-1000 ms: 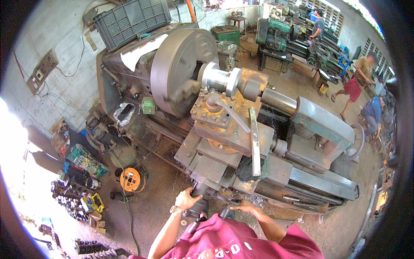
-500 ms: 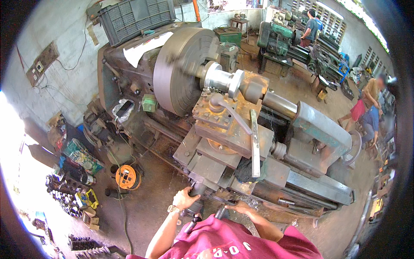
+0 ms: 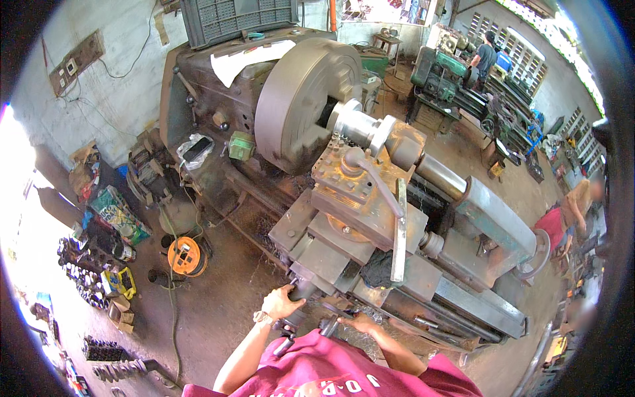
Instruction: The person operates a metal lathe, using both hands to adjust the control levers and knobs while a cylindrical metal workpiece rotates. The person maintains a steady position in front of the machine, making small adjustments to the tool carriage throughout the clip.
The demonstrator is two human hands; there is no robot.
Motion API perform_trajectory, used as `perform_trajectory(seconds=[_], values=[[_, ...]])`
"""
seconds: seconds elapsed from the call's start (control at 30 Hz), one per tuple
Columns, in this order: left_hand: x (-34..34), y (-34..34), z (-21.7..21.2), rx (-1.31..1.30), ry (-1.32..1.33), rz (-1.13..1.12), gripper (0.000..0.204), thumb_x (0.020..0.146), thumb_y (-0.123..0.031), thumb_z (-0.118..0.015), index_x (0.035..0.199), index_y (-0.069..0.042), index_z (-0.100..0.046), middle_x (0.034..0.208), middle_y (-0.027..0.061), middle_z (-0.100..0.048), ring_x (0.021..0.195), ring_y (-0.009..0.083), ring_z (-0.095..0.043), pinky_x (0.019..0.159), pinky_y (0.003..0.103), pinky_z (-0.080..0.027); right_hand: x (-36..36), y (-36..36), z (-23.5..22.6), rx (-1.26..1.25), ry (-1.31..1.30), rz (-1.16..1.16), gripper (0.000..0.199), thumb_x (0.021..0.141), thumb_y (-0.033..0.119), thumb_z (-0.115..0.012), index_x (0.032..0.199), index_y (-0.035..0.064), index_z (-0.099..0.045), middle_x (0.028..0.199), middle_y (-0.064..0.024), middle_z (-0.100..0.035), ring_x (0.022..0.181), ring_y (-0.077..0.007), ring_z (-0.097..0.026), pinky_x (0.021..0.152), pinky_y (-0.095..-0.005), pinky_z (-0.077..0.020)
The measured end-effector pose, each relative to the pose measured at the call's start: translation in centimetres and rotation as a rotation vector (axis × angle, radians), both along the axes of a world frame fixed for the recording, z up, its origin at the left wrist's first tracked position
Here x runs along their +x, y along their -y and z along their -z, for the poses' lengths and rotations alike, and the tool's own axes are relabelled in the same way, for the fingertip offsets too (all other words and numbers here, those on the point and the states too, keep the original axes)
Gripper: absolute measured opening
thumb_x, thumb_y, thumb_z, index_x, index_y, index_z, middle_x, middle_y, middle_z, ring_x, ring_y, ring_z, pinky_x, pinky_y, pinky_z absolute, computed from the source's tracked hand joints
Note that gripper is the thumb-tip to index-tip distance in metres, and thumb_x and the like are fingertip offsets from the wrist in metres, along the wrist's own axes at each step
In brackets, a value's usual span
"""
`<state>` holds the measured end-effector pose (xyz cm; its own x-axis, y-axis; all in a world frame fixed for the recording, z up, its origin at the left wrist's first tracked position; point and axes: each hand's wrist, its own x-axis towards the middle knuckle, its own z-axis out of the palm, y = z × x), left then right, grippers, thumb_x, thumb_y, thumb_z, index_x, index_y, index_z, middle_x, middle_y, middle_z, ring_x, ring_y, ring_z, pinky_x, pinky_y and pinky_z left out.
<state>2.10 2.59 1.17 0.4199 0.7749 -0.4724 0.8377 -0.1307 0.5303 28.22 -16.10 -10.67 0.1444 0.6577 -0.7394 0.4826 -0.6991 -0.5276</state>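
lathes: 2 | chucks: 1 | orange cable reels: 1 | grey crates: 1 | other people: 2

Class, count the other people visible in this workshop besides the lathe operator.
2: one person at the green machine at the back, one crouching person at the far right. Others may be hidden.

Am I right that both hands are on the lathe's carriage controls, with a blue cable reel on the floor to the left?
Not quite: the head view shows the cable reel is orange, not blue. Left hand and right hand are at the lathe's carriage controls.
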Motion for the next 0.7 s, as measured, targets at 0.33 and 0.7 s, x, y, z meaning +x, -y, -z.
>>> perform_trajectory(seconds=[0.33, 0.7], values=[[-0.2, -0.2, 0.2, 0.003, 0.020, 0.016, 0.071, 0.074, -0.056, -0.070, 0.130, -0.013, -0.062, 0.112, 0.0193, -0.071, 0.104, 0.0372, -0.068, 0.090, 0.047, -0.055, -0.4, -0.6, -1.3, 0.034, -0.006, -0.012, 0.101, 0.065, 0.088, -0.063, 0.104, -0.0046, -0.070, 0.089, -0.0198, -0.070, 0.090, -0.0373, -0.067, 0.083, -0.0458, -0.0509], [-0.2, -0.4, -0.3, -0.040, -0.023, 0.025, 0.068, 0.076, -0.055, -0.069, 0.130, -0.014, -0.061, 0.112, 0.0180, -0.071, 0.105, 0.0353, -0.068, 0.092, 0.046, -0.054, -0.7, -1.9, -2.1, -0.134, -0.063, -0.067, 0.109, 0.069, 0.085, -0.062, 0.131, -0.0046, -0.059, 0.131, -0.0284, -0.059, 0.125, -0.0402, -0.056, 0.103, -0.0434, -0.0451]])
